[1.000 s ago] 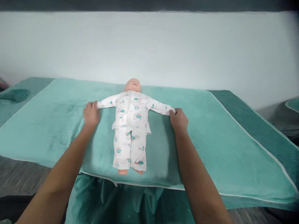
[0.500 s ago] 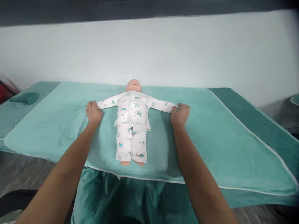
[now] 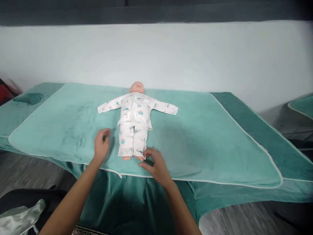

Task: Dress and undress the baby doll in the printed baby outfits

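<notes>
A baby doll in white pyjamas with teal prints lies on its back on a light teal blanket, arms spread, head toward the wall. My left hand hovers just left of the doll's legs, fingers loosely curled and holding nothing. My right hand is at the doll's feet by the trouser hem, fingers spread and empty. Neither hand grips the clothing.
The blanket covers a bed with a darker teal sheet beneath. A small dark teal pillow lies at the far left. A pale wall runs behind. A crumpled pale cloth lies on the floor at lower left.
Both hands have let go of the doll's sleeve ends and drawn back toward me, the left to beside the legs, the right to the feet. The view has shifted slightly.
</notes>
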Demonstrator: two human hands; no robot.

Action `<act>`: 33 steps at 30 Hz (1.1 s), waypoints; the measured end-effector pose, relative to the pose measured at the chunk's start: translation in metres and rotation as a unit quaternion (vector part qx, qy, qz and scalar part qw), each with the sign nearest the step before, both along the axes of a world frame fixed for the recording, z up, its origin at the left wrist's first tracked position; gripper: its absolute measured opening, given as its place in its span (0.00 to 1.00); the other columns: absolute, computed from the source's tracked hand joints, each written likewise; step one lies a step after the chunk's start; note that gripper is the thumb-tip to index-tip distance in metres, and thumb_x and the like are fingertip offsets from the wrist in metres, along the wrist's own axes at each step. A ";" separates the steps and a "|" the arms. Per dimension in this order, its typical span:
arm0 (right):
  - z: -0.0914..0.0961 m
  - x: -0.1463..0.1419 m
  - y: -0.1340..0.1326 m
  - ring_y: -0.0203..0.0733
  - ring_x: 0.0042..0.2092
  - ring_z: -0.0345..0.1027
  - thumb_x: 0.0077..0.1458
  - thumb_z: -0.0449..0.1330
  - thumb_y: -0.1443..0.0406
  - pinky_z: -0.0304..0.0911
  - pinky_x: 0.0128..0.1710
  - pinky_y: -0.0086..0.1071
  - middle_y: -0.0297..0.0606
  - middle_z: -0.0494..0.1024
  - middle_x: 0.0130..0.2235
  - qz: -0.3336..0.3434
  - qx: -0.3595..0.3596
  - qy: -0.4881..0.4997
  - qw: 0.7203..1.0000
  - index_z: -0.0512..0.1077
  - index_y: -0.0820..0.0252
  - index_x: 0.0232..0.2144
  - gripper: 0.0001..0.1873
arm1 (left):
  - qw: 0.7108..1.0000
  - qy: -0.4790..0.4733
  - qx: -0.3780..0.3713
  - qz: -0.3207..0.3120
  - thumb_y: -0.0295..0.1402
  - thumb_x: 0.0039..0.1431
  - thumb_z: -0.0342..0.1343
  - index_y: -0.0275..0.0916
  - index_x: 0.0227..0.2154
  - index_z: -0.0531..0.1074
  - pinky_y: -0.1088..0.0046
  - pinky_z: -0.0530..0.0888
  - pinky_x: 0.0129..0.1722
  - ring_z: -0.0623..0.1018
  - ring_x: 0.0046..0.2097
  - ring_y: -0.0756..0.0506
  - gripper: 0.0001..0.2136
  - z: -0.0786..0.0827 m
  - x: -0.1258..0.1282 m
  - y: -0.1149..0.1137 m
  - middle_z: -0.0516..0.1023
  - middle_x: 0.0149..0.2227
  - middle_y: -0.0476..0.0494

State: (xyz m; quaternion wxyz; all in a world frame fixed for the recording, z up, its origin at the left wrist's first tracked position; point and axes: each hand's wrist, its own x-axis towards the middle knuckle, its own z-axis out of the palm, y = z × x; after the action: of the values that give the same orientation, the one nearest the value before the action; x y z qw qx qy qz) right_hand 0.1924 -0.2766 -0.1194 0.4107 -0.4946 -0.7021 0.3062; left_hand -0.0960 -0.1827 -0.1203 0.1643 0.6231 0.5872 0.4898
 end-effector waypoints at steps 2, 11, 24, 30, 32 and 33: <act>0.001 -0.009 -0.004 0.44 0.41 0.69 0.58 0.67 0.62 0.58 0.47 0.40 0.34 0.74 0.39 -0.026 0.013 -0.015 0.999 0.68 0.54 0.38 0.11 | 0.996 -0.019 -0.034 -0.074 0.24 0.58 0.50 0.41 0.52 0.71 0.61 0.75 0.52 0.79 0.45 0.45 0.19 -0.001 0.013 -0.040 0.77 0.45 0.44; 0.044 -0.021 -0.023 0.37 0.36 0.63 0.58 0.54 0.76 0.59 0.37 0.31 0.32 0.67 0.35 -0.069 0.135 0.052 0.987 0.64 0.54 0.34 0.11 | 0.985 0.040 -0.031 -0.163 0.33 0.65 0.57 0.48 0.54 0.73 0.64 0.76 0.53 0.76 0.54 0.44 0.15 0.018 0.050 -0.098 0.71 0.50 0.42; 0.074 0.032 0.042 0.42 0.36 0.68 0.64 0.58 0.54 0.64 0.39 0.35 0.35 0.74 0.35 -0.035 -0.031 -0.010 0.999 0.71 0.54 0.34 0.12 | 0.988 -0.060 -0.086 -0.112 0.45 0.67 0.51 0.44 0.34 0.71 0.65 0.74 0.45 0.77 0.41 0.43 0.12 0.022 0.010 -0.054 0.77 0.36 0.45; 0.056 -0.001 0.170 0.47 0.35 0.66 0.64 0.50 0.48 0.61 0.39 0.39 0.40 0.74 0.34 -0.239 -0.071 -0.022 0.968 0.65 0.54 0.29 0.20 | 0.954 -0.236 -0.166 -0.076 0.51 0.63 0.55 0.42 0.57 0.71 0.60 0.69 0.62 0.72 0.63 0.38 0.25 0.040 0.043 0.051 0.72 0.63 0.38; 0.041 -0.011 0.190 0.47 0.35 0.64 0.67 0.45 0.47 0.59 0.39 0.39 0.38 0.72 0.31 -0.247 -0.078 0.000 0.966 0.62 0.52 0.26 0.23 | 0.936 -0.276 -0.191 -0.107 0.51 0.62 0.57 0.41 0.57 0.72 0.59 0.69 0.63 0.73 0.63 0.37 0.26 0.042 0.055 0.065 0.73 0.63 0.38; 0.035 -0.013 0.194 0.47 0.34 0.64 0.67 0.43 0.46 0.59 0.39 0.39 0.37 0.72 0.30 -0.249 -0.072 0.023 0.966 0.61 0.52 0.25 0.24 | 0.928 -0.294 -0.193 -0.123 0.50 0.62 0.58 0.40 0.57 0.73 0.59 0.70 0.62 0.73 0.62 0.37 0.25 0.044 0.060 0.068 0.74 0.62 0.38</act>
State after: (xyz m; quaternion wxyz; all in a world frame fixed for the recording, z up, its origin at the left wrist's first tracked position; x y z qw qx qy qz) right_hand 0.1794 -0.0824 -0.0843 0.4534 -0.6748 -0.5234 0.2551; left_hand -0.0362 -0.1148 -0.0766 0.5055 0.4746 0.5151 0.5039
